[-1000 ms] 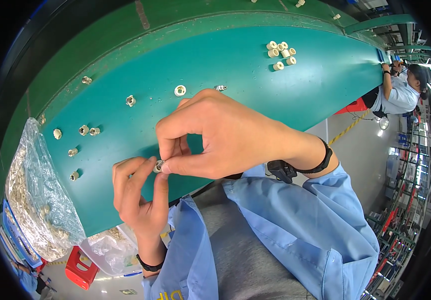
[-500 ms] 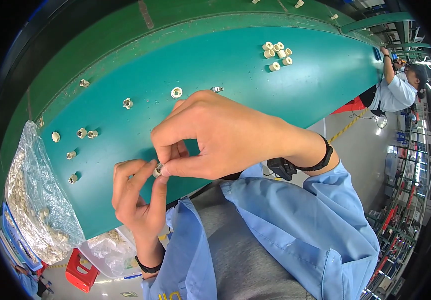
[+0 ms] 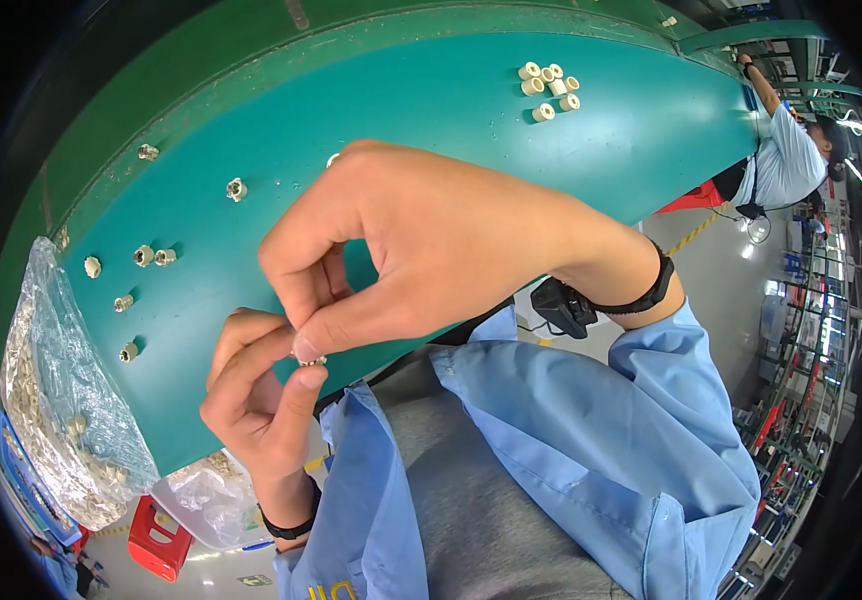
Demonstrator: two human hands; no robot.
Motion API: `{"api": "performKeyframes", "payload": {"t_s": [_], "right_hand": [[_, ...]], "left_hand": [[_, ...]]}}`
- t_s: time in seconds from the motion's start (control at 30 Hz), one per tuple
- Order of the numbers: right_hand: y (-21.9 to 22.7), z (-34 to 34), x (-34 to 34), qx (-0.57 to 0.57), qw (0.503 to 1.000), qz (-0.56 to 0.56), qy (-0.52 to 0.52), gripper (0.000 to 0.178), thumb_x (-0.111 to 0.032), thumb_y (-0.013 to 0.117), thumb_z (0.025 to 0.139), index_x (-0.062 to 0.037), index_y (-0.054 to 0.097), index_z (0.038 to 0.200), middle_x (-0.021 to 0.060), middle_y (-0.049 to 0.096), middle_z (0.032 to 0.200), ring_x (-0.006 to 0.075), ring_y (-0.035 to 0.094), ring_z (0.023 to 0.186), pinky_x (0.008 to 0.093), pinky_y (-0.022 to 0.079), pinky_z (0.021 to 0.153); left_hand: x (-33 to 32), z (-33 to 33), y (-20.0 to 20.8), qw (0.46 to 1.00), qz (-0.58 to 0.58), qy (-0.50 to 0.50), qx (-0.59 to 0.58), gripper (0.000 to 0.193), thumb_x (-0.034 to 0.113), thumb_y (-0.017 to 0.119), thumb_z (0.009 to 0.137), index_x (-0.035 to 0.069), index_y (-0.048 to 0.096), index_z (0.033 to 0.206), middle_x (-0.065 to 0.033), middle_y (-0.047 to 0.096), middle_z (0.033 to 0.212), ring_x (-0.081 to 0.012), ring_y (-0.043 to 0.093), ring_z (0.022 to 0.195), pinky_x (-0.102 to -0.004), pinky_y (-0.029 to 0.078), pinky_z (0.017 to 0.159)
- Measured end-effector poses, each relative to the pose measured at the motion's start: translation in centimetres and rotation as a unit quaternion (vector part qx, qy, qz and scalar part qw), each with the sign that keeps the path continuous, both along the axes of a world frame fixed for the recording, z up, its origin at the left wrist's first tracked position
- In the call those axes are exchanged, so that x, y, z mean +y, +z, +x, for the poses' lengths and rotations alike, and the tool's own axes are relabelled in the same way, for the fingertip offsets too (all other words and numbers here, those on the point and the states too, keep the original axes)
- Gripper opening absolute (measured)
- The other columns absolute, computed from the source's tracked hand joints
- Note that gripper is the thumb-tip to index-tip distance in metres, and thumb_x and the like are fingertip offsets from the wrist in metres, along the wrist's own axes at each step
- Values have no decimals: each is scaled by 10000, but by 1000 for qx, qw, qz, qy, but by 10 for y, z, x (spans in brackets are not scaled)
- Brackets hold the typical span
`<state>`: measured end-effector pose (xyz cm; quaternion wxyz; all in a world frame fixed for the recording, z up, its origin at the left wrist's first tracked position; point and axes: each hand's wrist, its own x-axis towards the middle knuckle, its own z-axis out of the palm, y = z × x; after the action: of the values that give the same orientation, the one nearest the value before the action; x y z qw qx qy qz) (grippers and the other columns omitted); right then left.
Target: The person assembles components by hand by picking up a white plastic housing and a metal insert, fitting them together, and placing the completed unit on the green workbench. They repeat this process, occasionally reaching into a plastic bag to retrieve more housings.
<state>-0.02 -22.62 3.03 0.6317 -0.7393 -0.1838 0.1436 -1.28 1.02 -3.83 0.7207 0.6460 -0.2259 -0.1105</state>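
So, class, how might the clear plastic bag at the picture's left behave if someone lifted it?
The plastic bag would probably flop and crease, since it looks thin and wrinkled. It may feel weighty and sag, as many small pale parts lie inside.

A single head-worn fisheye camera, the left of a pair, looks steeply down from close above the hands [image 3: 406, 225] and counter [image 3: 401, 100].

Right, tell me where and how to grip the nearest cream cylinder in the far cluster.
I'd pinch the round outer wall of that cream cylinder, coming from the near left: that side faces bare green mat, while other cylinders crowd its far and right sides.
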Motion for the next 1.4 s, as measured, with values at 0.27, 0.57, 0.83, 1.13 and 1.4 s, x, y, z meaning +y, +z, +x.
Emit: {"api": "performKeyframes", "payload": {"t_s": [0.27,0.57,0.83,1.13,1.4], "right_hand": [[0,-5,3,-1,1000,-9,7,145,-130,714,787,-13,665,718,85,666,655,203,640,612,349,464,557],[-25,-18,9,-276,960,-13,-55,101,-88,784,835,-62,695,795,40,675,772,210,608,651,344,469,703],[-25,-28,16,-394,910,-18,-125,76,-40,760,811,-74,691,813,22,653,773,199,603,650,356,471,726],[-25,-33,19,-348,925,7,-150,95,-33,745,783,-79,676,830,15,639,738,197,590,624,363,471,723],[-27,-40,18,-278,948,11,-151,112,-38,749,778,-77,673,850,9,635,711,198,578,588,360,471,715]], "left_hand": [[1,1,-3,1000,-8,-15,-18,270,3,791,810,-97,718,1050,-155,665,1028,-225,586,893,-339,471,787],[0,-5,-9,996,-89,0,29,284,35,801,843,-95,717,1081,-173,651,1039,-211,600,900,-313,498,764],[4,-5,-9,998,-34,-28,-43,340,116,800,888,-77,718,1155,-180,638,1025,-185,589,794,-263,469,641],[-5,-13,-11,996,-81,7,-34,370,160,794,911,-62,709,1194,-184,642,1013,-176,579,796,-256,454,642],[-6,-15,-12,996,-83,11,-23,386,207,786,932,-58,705,1202,-192,647,1009,-180,578,797,-263,454,644]]}}
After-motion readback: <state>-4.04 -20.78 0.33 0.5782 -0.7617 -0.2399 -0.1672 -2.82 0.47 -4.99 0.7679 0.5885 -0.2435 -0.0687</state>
